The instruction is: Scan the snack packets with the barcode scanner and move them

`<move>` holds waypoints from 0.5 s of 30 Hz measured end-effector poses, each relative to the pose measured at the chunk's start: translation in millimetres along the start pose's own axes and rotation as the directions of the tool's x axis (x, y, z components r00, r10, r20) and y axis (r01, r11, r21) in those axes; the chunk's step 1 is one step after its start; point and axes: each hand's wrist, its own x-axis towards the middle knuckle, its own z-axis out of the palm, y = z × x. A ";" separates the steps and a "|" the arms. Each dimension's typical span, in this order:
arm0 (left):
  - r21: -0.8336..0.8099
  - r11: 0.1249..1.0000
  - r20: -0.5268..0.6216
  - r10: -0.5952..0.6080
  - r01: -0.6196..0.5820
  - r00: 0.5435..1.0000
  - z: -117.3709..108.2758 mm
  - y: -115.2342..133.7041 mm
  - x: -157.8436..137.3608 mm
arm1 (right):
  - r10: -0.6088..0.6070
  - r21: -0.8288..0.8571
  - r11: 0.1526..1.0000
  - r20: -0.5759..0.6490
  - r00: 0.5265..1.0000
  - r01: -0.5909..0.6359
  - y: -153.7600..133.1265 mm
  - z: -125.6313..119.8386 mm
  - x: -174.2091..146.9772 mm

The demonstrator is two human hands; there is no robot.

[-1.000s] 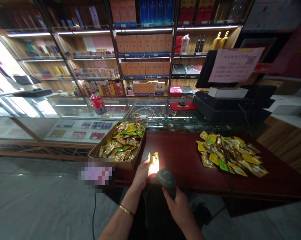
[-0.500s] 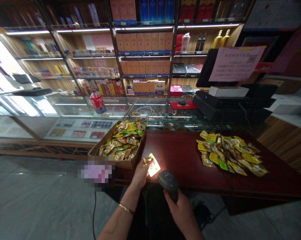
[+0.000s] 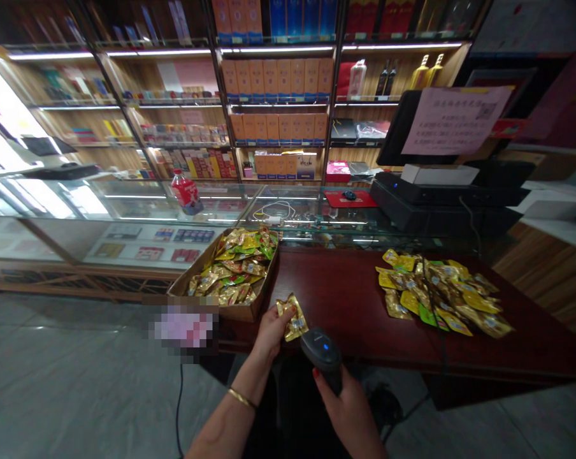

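Between thumb and fingers, my left hand (image 3: 272,333) holds a gold foil snack packet (image 3: 295,322) above the front edge of the dark red table (image 3: 331,287). My right hand (image 3: 348,405) is wrapped round the handle of a black barcode scanner (image 3: 320,349), whose head points toward the packet and shows a small blue light. A cardboard box (image 3: 257,306) full of gold, yellow and green packets stands left of my left hand. On the right of the table lies a loose pile of similar packets (image 3: 441,290).
Behind the table runs a glass display counter (image 3: 221,213) bearing a red-labelled bottle (image 3: 185,192), a white cable (image 3: 274,213) and a mouse (image 3: 349,196) on a red mat. A monitor (image 3: 399,131) with a pink notice stands at the right. A black cord hangs across the packet pile.
The scanner's bright light on the packet has gone out, and a blue light now shows on its head. Both hands stay in nearly the same place.
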 end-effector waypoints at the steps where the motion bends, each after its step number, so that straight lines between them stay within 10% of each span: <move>1: 0.000 1.000 0.003 -0.002 0.002 1.000 0.4 0.7 -0.7 | 0.001 -0.001 1.000 -0.007 1.000 -0.001 -1.1 -1.3 -0.3; 15: 0.031 0.998 0.047 -0.054 0.053 0.997 2.2 5.3 -0.5 | 0.108 -0.021 0.994 -0.064 0.992 -0.110 -4.5 -10.2 -8.5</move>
